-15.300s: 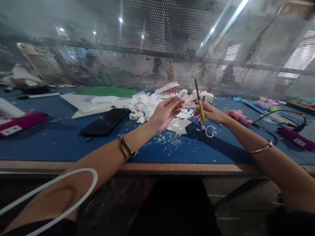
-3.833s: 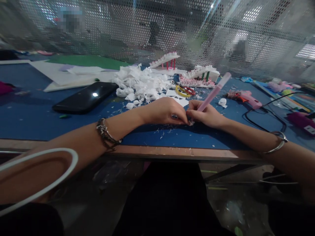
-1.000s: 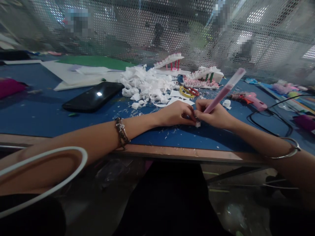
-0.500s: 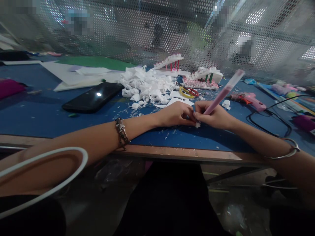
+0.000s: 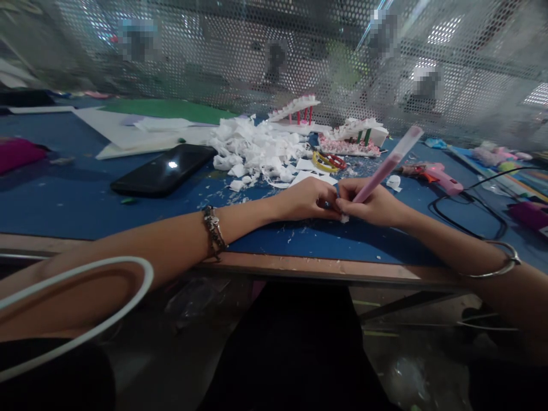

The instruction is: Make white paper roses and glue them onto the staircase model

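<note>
Blue table mat (image 5: 85, 211), crumbs scattered around both hands. Just beyond: white paper scrap pile (image 5: 261, 149) with flat white pieces (image 5: 314, 178) on its near right, yellow and red loop handles (image 5: 324, 166) beside them. Behind that, stepped white model (image 5: 295, 106) on red posts and pink-and-white model (image 5: 349, 144). Black phone (image 5: 165, 174) left of the pile, green sheet (image 5: 166, 109) farther back. Right side: pink glue gun (image 5: 447, 181), black cable (image 5: 468, 197) looped near the right forearm. Perforated panel (image 5: 257, 63) closes off the back. Hands themselves block the view of the work point.

Pen-shaped tool (image 5: 387, 166): slim, straight, solid pink lower part, paler translucent upper end. White bit (image 5: 345, 218): tiny, ragged-looking, mostly covered by fingers.

Tool sits in the right hand (image 5: 370, 202), pen grip, fingers closed round its lower part. Left hand (image 5: 305, 198) pinches the white bit low over the mat near the front edge, fingertips meeting the right hand's.

Tool is tilted; long axis runs up and right, pale end high, working end down-left toward the white bit. Tip hidden, can't tell if it's touching.
</note>
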`<state>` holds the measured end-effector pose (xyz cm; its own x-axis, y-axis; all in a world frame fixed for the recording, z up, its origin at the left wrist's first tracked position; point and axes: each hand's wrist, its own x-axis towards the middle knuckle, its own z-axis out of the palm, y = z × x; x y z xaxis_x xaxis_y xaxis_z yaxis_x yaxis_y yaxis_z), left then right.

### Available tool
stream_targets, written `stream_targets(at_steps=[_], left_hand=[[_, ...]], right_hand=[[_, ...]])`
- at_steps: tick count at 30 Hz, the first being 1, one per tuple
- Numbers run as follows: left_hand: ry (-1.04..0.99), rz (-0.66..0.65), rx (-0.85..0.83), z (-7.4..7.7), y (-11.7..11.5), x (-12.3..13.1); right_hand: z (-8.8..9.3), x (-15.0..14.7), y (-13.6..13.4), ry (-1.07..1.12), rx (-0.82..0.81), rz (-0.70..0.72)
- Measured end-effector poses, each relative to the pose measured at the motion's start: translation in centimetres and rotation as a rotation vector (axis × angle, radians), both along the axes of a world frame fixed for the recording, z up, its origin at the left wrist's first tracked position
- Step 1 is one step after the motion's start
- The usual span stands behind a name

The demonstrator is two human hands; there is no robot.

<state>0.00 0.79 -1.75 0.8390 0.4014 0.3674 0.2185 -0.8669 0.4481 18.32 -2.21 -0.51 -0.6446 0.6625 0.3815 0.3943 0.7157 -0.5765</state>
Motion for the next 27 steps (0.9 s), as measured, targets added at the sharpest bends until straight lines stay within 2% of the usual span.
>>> stream_targets(at_steps=[5, 10, 15, 19, 27], left_hand=[[0.007, 0.007, -0.009, 0.03, -0.10, 0.09], [-0.003, 0.003, 0.053, -0.29, 0.00, 0.20], [-0.019, 0.006, -0.069, -0.12, -0.36, 0.28], [-0.043, -0.045, -0.127, -0.02, -0.37, 0.28], [-0.057, -0.047, -0.015, -0.24, -0.14, 0.38]], right_hand=[[-0.02, 0.07, 0.01, 0.002, -0.024, -0.007], [-0.19, 0.11, 0.11, 0.018, -0.078, -0.004], [0.00, -0.05, 0.04, 0.089, -0.097, 0.016], [0.02, -0.07, -0.10, 0.086, -0.122, 0.029], [-0.11, -0.10, -0.16, 0.055, -0.073, 0.041]])
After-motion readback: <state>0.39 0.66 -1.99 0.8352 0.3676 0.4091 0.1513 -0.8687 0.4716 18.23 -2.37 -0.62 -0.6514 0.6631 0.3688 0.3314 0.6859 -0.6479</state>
